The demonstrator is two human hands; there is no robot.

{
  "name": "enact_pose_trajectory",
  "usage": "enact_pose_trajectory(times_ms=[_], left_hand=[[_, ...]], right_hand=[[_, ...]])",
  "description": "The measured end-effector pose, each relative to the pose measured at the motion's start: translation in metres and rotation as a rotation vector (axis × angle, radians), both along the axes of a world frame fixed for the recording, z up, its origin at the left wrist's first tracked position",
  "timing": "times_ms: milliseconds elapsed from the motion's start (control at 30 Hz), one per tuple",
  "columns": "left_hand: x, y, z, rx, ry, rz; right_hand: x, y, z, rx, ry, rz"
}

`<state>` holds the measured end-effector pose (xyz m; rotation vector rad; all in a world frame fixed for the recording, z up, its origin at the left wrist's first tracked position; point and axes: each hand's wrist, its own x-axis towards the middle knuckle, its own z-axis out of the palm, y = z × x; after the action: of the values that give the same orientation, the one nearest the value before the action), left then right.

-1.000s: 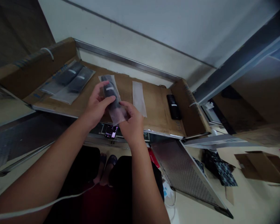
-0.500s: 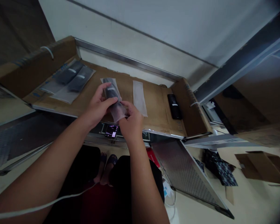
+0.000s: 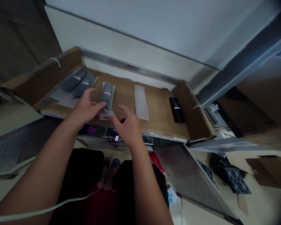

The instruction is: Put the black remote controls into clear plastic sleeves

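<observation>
A clear plastic sleeve with a dark, white-labelled item inside (image 3: 107, 93) lies on the cardboard-lined surface (image 3: 121, 93) between my hands. My left hand (image 3: 87, 107) is open at its left side, the thumb tip at or touching the sleeve. My right hand (image 3: 127, 123) is open too, with its thumb by the sleeve's near end; whether it touches I cannot tell. Left of these, two more filled sleeves (image 3: 85, 83) overlap. A flat, pale sleeve (image 3: 141, 102) lies to the right. Farther right is an unwrapped black item with a white label (image 3: 176, 109).
Cardboard side walls (image 3: 193, 112) bound the surface at both ends. Below its front edge sits a lit phone (image 3: 113, 135). A perforated metal panel (image 3: 192, 175) slants down at right. A white cable (image 3: 61, 204) crosses my lap. An open carton (image 3: 271, 172) stands on the floor.
The filled sleeve, held in both hands before, now lies on the cardboard. Both hands have let go and spread apart, the left one moving leftward. The view has shifted slightly.
</observation>
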<state>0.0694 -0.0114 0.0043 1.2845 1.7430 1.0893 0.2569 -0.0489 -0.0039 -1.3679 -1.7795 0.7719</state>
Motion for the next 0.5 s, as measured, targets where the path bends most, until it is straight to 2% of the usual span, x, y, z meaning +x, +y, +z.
enact_pose_trajectory(times_ms=[67, 100, 167, 267, 300, 367, 433, 500], left_hand=[[-0.019, -0.009, 0.016, -0.007, 0.387, 0.032], [-0.027, -0.015, 0.025, -0.044, 0.536, -0.007], [-0.035, -0.026, 0.042, -0.105, 0.732, -0.059], [-0.033, -0.032, 0.048, 0.036, 0.790, 0.008], [-0.031, -0.032, 0.045, 0.106, 0.769, -0.012], [-0.029, -0.029, 0.036, 0.170, 0.719, -0.164], [-0.029, -0.029, 0.031, 0.094, 0.728, -0.333], [-0.029, -0.034, 0.036, -0.029, 0.790, -0.353]], right_hand=[[0.012, -0.005, 0.002, -0.039, 0.016, 0.087], [0.018, -0.007, 0.003, -0.056, 0.024, 0.107], [0.028, -0.009, 0.002, -0.080, 0.049, 0.087], [0.041, -0.005, 0.000, -0.076, 0.096, 0.009], [0.044, -0.002, 0.000, -0.060, 0.108, -0.015], [0.050, 0.002, -0.002, -0.027, 0.124, -0.064], [0.054, 0.005, -0.005, -0.015, 0.125, -0.098], [0.058, 0.007, -0.008, -0.022, 0.123, -0.119]])
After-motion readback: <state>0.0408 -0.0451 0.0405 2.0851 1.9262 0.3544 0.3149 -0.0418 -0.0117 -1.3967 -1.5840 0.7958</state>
